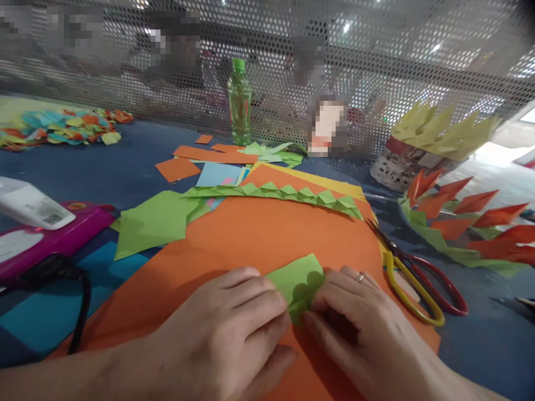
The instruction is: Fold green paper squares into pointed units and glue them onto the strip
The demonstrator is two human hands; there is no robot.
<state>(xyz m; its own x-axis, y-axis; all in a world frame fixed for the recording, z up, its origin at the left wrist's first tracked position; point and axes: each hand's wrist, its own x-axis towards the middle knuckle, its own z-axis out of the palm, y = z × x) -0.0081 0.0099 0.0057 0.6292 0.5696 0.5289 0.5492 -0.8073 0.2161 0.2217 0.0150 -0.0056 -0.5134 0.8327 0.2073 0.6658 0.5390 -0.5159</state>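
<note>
A small green paper piece [297, 279] lies on a large orange sheet [267, 234] near the front of the table. My left hand [234, 326] and my right hand [355, 312] press down on it from either side, fingers curled together and pinching its near folded edge. A ring shows on my right hand. Beyond, a long chain of folded green paper triangles [276, 194] stretches across the orange sheet.
Yellow and red scissors [413, 284] lie right of my hands. A green bottle [239, 103] stands by the mesh screen. Loose green sheets [154, 220], a pink device [45, 234] with a black cord, orange paper spikes [472, 217] and a pile of scraps [62, 127] surround the work.
</note>
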